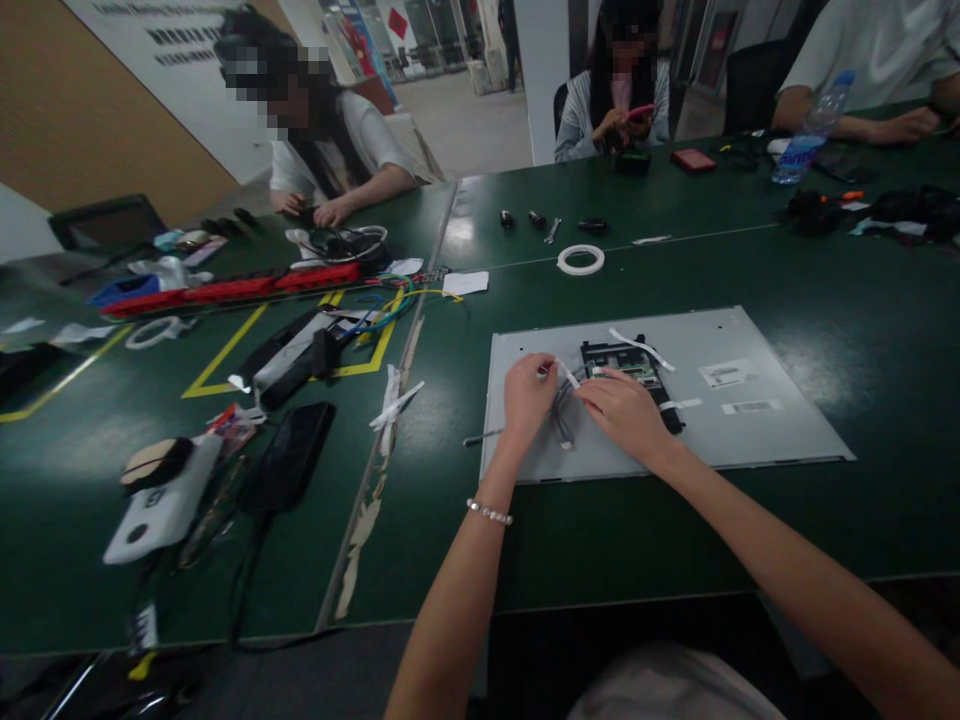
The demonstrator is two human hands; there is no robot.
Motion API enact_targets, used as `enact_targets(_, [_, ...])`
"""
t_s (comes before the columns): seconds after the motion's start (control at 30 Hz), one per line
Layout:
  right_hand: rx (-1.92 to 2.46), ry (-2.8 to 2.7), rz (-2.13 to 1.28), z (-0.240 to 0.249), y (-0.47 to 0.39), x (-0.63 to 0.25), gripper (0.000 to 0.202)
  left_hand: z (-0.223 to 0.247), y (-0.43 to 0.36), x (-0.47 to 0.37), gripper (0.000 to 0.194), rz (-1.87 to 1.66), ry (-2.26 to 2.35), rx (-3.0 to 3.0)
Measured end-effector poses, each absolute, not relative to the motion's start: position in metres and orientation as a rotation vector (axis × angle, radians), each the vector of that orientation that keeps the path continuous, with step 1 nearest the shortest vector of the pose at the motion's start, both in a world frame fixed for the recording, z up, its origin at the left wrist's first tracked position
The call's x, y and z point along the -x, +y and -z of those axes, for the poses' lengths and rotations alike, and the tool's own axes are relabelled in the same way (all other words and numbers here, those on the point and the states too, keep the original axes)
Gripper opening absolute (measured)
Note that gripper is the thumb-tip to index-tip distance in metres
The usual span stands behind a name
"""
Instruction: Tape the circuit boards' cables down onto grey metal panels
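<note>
My left hand (529, 402) and my right hand (624, 412) are close together over a flat grey metal panel (765, 400). Between their pinched fingertips runs a short strip of white tape (567, 374), one end at each hand. Just right of it, a black frame with a circuit board (637, 362) lies on the panel, partly hidden by my right hand. White tape strips cross the frame's top edge and its right side. Grey cables with a connector (564, 432) hang loosely below my fingers. Two white labels are stuck on the panel's right half.
A tape roll (580, 261), a wrench (553, 231) and small black objects lie behind the panel. To the left are a black phone-like device (291, 458), a white device (161, 505), cables and a red power strip (240, 290). A bottle (814, 135) stands far right; several people sit opposite.
</note>
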State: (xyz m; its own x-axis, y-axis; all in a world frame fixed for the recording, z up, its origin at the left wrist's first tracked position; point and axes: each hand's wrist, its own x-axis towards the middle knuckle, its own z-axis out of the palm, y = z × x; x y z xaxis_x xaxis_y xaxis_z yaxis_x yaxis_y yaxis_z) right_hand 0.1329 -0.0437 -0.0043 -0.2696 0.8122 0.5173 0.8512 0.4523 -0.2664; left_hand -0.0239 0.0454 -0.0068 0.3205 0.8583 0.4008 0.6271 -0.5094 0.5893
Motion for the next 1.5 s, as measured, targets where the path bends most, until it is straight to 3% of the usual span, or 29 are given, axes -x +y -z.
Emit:
enact_targets(0.33, [1.412, -2.085, 0.051, 0.009, -0.042, -0.132, 0.024, -0.002, 0.039, 0.021, 0.021, -0.906, 1.290, -2.250])
enact_targets(0.57, [1.420, -2.036, 0.073, 0.011, -0.043, -0.132, 0.022, -0.012, 0.036, 0.037, 0.036, -0.599, 1.149, -2.385])
enact_targets(0.83, [1.388, -2.070, 0.066, 0.012, -0.044, -0.128, 0.019, -0.012, 0.042, 0.049, 0.043, -0.577, 1.026, -2.396])
enact_targets(1.5, [1.437, -2.214, 0.134, 0.015, -0.040, -0.123, 0.022, -0.012, 0.042, 0.046, 0.043, -0.489, 0.888, -2.469])
